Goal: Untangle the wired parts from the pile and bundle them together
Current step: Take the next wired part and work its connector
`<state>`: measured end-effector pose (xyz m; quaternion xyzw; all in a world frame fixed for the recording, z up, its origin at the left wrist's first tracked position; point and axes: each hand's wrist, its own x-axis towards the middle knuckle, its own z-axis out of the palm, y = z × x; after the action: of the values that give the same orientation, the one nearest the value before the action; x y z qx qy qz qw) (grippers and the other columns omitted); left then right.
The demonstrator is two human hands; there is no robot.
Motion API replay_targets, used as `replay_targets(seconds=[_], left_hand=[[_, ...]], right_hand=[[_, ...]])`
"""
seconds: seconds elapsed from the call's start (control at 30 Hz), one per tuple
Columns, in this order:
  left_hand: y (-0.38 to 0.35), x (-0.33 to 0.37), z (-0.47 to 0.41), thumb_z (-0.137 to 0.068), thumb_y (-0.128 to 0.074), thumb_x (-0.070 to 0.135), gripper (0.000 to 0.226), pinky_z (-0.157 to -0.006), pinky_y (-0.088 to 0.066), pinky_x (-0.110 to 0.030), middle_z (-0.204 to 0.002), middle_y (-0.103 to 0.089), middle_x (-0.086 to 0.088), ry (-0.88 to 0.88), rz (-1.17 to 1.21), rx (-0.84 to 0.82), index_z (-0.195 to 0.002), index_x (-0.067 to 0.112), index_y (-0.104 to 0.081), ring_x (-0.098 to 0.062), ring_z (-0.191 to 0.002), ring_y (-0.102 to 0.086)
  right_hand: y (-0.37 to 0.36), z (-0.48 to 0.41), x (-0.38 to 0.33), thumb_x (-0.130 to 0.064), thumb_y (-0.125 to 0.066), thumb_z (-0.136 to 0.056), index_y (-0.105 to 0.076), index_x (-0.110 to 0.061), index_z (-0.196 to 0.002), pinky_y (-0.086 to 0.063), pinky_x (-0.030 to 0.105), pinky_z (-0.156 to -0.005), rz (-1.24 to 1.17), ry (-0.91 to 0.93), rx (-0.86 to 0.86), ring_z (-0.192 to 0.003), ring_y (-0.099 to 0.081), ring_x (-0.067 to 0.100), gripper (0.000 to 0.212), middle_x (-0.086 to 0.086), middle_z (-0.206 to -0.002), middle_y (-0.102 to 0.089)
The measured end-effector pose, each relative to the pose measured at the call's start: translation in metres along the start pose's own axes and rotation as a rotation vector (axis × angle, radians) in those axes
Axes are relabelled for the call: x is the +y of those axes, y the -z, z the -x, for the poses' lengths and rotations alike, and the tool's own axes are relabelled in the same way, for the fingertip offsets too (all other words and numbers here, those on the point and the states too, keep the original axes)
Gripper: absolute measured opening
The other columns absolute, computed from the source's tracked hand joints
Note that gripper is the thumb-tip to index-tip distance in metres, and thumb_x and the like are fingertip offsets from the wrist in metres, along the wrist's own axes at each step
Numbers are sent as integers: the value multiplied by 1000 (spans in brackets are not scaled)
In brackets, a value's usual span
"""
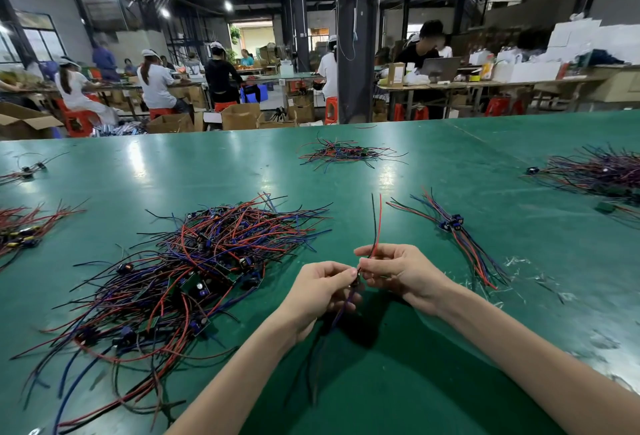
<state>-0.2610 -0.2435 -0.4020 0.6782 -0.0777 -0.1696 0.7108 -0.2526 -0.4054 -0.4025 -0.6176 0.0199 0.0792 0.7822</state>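
A big tangled pile of wired parts, with red, blue and black wires and small green boards, lies on the green table to the left of my hands. My left hand and my right hand meet above the table and together pinch one wired part. Its red and black wires stand up past my right fingers, and its blue wires hang down below my left hand. A small sorted bundle with blue connectors lies to the right of my right hand.
More wire heaps lie at the far middle, far right and left edge. White scraps are scattered at the right. Beyond the table, people sit at benches with cartons.
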Motion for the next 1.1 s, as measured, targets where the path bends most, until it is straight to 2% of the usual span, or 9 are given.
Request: replay_targets(seconds=[0.13, 0.27, 0.43, 0.57, 0.7, 0.83, 0.93, 1.1], left_hand=[[1, 0, 0, -89, -61, 5, 7, -46, -45, -17, -62, -58, -5, -15, -61, -17, -83, 2, -64, -9, -49, -59], [-2, -2, 1, -90, -61, 5, 9, -46, -45, -18, -62, -58, -5, -1, -74, -49, -81, 3, -64, -9, -48, -56], [-7, -2, -1, -94, -55, 13, 19, -51, -52, -26, -62, -55, -7, 20, 92, -22, -82, 1, -62, -16, -51, -56], [-7, -1, -5, -91, -59, 13, 29, -51, -52, -24, -58, -58, -4, 39, 123, 3, -64, 9, -66, -15, -48, -56], [-4, 5, -16, -88, -62, 8, 9, -48, -50, -19, -66, -60, -4, 94, 64, 7, -81, 5, -65, -10, -47, -55], [-2, 11, -31, -87, -60, 0, 9, -56, -55, -23, -72, -68, -9, 99, 25, 2, -83, 1, -67, -16, -56, -62], [1, 13, -38, -87, -60, 0, 13, -49, -52, -21, -63, -66, -5, 88, 15, 31, -77, 3, -68, -10, -46, -57], [10, 8, -36, -87, -57, -3, 22, -48, -54, -25, -59, -64, -8, 54, 92, 76, -71, 4, -68, -14, -42, -56]], right_hand=[[0, 0, 1, 5, -65, -81, -67, -4, -93, -49, 18, -51, 56, 17, 4, -52, -58, 9, 15, 4, -67, -62], [-1, 0, 1, 4, -67, -80, -68, -4, -92, -45, 16, -49, 93, 31, 6, -52, -58, 8, 15, 6, -67, -61], [1, -2, 0, 5, -69, -76, -69, -4, -84, -40, 14, -45, 79, 49, 15, -47, -53, 7, 12, 4, -61, -62], [1, -6, 0, 4, -72, -73, -70, -4, -80, -38, 15, -46, 73, 59, 21, -47, -50, 9, 11, 3, -61, -63], [5, -15, -3, 3, -73, -73, -68, -4, -75, -34, 15, -42, 58, 35, 47, -42, -45, 6, 8, 0, -57, -63], [8, -25, -5, 2, -73, -73, -67, -4, -74, -33, 15, -39, 57, 3, 75, -40, -43, 5, 9, 1, -56, -65], [7, -34, -7, 3, -73, -73, -66, -5, -74, -34, 16, -41, 31, -5, 68, -41, -44, 6, 10, 1, -56, -62], [-4, -48, -7, 6, -70, -75, -66, -10, -64, -41, 17, -52, 38, -37, -37, -50, -56, 8, 19, 2, -60, -63]])
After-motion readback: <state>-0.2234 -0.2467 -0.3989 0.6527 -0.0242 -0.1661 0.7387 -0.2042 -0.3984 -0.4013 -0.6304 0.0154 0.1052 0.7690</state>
